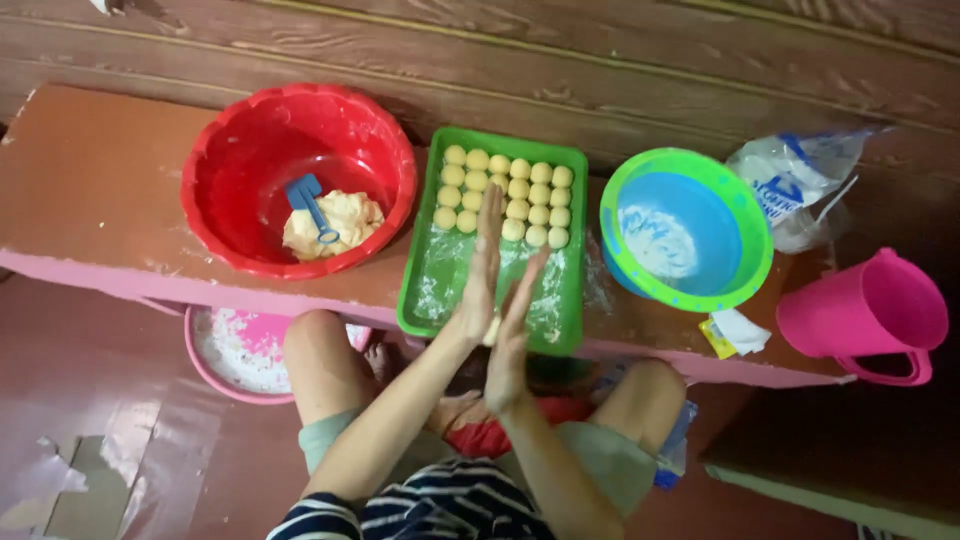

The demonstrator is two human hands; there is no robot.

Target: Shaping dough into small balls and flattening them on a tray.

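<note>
step: rolling a dough piece (492, 330) | hands: left hand (483, 268) and right hand (512, 330) pressed flat together on it, above green tray (415, 290) | next, likely: set ball beside finished dough balls (505, 195); more in red bowl (230, 190)

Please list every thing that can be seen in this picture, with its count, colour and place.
low table: one, brown top with pink edge, across the middle
red bowl: one, red, on the table at left
dough lump: one, pale yellow, inside the red bowl
scoop: one, blue, lying on the dough lump
green tray: one, green, floured, middle of the table
dough balls: about twenty, pale yellow, in rows at the tray's far end
blue bowl: one, blue with green rim, flour inside, right of the tray
flour bag: one, clear plastic, far right
jug: one, pink, right end
pink basin: one, pink, under the table
left hand, right hand: two, palms pressed together over the tray, a bit of dough between them
</note>
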